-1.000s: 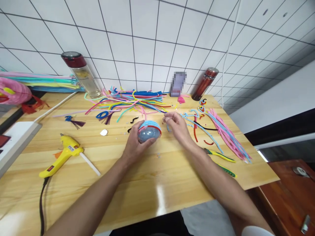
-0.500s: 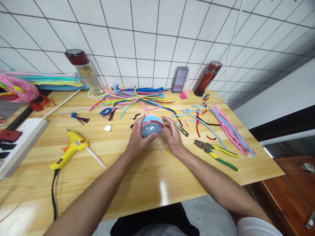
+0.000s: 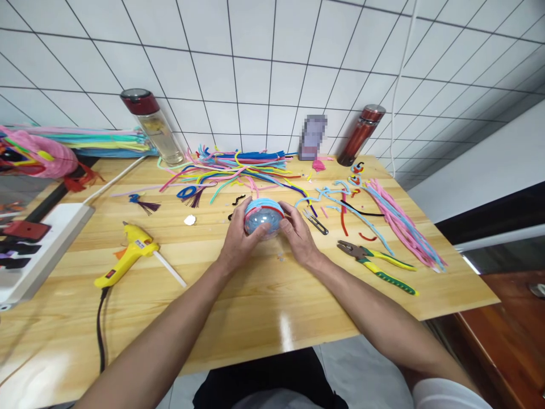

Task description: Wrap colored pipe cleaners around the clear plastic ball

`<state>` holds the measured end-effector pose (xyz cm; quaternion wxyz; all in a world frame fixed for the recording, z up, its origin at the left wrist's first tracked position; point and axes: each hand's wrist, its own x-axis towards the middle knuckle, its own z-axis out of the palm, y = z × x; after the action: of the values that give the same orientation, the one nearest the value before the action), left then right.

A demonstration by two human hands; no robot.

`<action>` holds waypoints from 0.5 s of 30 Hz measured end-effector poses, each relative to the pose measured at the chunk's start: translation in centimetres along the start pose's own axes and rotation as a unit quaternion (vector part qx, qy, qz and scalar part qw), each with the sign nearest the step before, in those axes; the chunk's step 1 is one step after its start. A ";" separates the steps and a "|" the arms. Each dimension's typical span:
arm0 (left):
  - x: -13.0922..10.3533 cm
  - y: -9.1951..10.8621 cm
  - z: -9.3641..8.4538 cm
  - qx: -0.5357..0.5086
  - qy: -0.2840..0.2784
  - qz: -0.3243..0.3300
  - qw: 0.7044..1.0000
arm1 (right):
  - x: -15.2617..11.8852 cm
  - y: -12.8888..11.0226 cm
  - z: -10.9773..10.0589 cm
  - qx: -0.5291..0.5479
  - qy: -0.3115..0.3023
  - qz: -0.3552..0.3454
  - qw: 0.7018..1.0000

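A clear, shiny ball (image 3: 260,218) with light blue and red pipe cleaners round its upper part is held just above or on the table, in front of me. My left hand (image 3: 240,236) wraps its left side, with the thumb across the near face. On the opposite side my right hand (image 3: 298,233) curls its fingers and thumb against the ball. The far side of the ball and some fingertips are hidden. Small snips (image 3: 316,222) lie just right of my right hand, and green-and-yellow pliers (image 3: 377,264) rest farther right.
A yellow glue gun (image 3: 130,253) with a white stick lies left, near a power strip (image 3: 46,250). Loose pipe cleaners (image 3: 242,165) are heaped at the back, between a glass bottle (image 3: 159,133) and a red flask (image 3: 361,136). A pink and blue bundle (image 3: 402,224) lies right.
My right hand has come in against the ball's right side; before, its fingers stood slightly apart from it. My left thumb has shifted on the near face. The view has moved slightly.
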<state>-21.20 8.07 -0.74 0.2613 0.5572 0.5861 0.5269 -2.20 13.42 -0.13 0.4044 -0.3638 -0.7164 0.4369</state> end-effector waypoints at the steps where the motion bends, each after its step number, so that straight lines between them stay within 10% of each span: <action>1: 0.0 0.0 -0.1 -0.004 0.001 0.002 1.000 | 0.0 0.0 0.0 0.001 0.002 -0.001 1.000; 15: -0.1 -0.2 -0.1 -0.033 0.020 -0.009 0.999 | 0.3 0.2 0.1 0.012 0.004 0.004 1.000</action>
<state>-21.30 8.03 -0.88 0.2730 0.5324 0.5785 0.5544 -2.34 13.71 -0.31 0.4098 -0.3638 -0.7079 0.4456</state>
